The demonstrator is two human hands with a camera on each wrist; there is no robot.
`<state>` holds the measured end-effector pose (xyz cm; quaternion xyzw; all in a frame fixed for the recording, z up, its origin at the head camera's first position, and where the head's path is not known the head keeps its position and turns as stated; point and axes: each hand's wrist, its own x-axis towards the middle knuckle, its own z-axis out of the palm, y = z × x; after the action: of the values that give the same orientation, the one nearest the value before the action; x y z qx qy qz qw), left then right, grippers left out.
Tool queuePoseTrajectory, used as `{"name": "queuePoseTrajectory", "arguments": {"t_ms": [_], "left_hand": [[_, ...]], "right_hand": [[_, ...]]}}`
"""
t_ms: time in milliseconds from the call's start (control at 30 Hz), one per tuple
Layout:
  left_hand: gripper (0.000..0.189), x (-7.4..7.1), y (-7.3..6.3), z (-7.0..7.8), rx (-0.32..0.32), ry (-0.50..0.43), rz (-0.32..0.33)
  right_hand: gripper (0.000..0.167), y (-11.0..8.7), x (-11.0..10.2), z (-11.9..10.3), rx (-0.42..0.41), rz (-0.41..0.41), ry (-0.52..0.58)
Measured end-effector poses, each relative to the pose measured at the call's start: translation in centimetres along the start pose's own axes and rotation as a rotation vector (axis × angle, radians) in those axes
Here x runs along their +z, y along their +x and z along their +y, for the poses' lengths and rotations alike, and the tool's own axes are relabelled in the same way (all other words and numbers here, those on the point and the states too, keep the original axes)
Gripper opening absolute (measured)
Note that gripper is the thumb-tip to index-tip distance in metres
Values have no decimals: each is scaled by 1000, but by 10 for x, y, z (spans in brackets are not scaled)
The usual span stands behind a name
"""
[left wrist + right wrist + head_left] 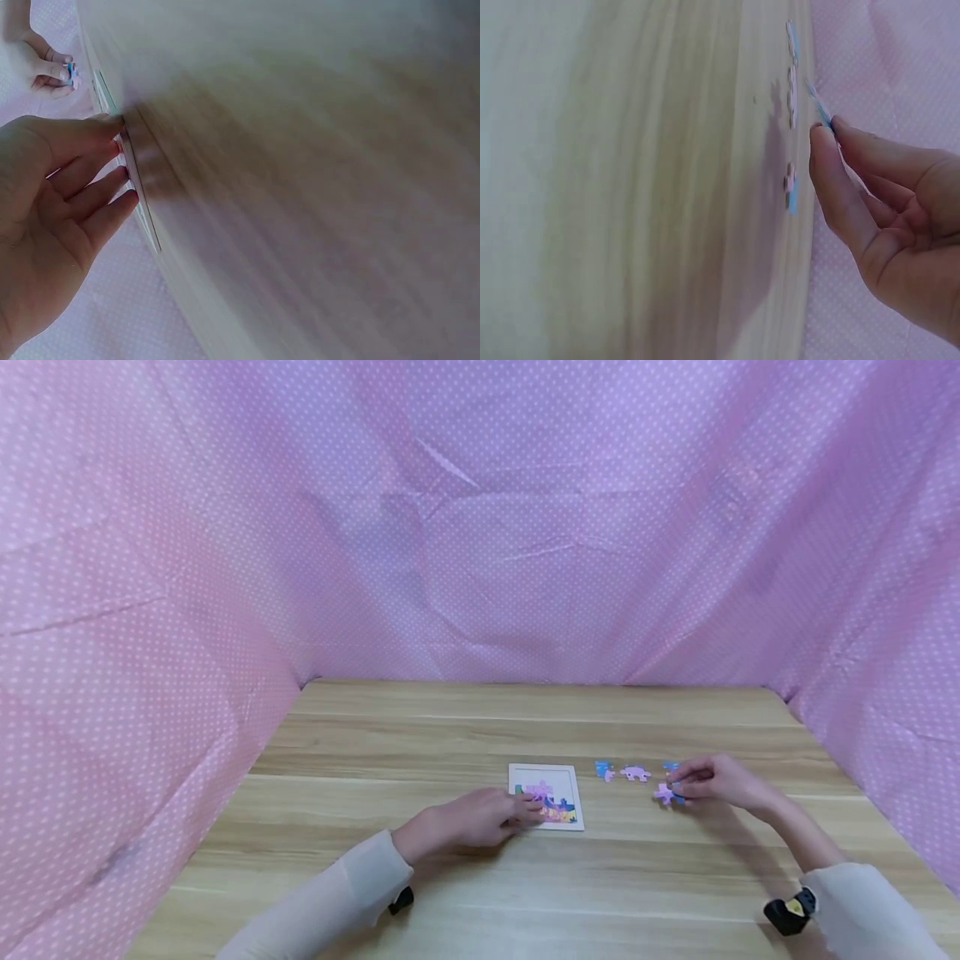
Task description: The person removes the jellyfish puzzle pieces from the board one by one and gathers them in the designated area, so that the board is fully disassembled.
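My right hand pinches a thin blue jigsaw piece between thumb and fingertip, held above the tabletop. Below it lies a pink-and-blue jigsaw piece, partly covered by the fingers in the head view. My left hand has its fingers extended over the left side of a white-framed puzzle board, fingertips at the board. Joined pink, purple and yellow pieces fill the lower part of the board, while its upper part shows pale backing. The left fingers hide part of the picture.
Two more loose pieces lie right of the board: a blue-and-pink piece and a pink piece. They rest on a wood-grain table. Pink dotted cloth hangs behind the table and at both sides.
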<state>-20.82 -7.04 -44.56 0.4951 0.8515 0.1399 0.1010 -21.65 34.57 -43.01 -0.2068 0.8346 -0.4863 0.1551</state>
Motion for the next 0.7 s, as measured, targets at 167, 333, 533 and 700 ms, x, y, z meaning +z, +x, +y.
{"name": "queuePoseTrajectory", "arguments": {"t_ms": [167, 333, 533, 700], "left_hand": [[37, -2, 0, 0, 13, -16, 9], [37, -3, -1, 0, 9, -29, 15], [38, -2, -1, -3, 14, -32, 18], [37, -1, -1, -3, 30, -27, 24]], "right_hand": [[24, -6, -1, 6, 15, 22, -40], [19, -9, -2, 10, 27, 84, -161], [13, -11, 0, 11, 10, 133, -267], [9, -13, 3, 13, -23, 167, -344]]}}
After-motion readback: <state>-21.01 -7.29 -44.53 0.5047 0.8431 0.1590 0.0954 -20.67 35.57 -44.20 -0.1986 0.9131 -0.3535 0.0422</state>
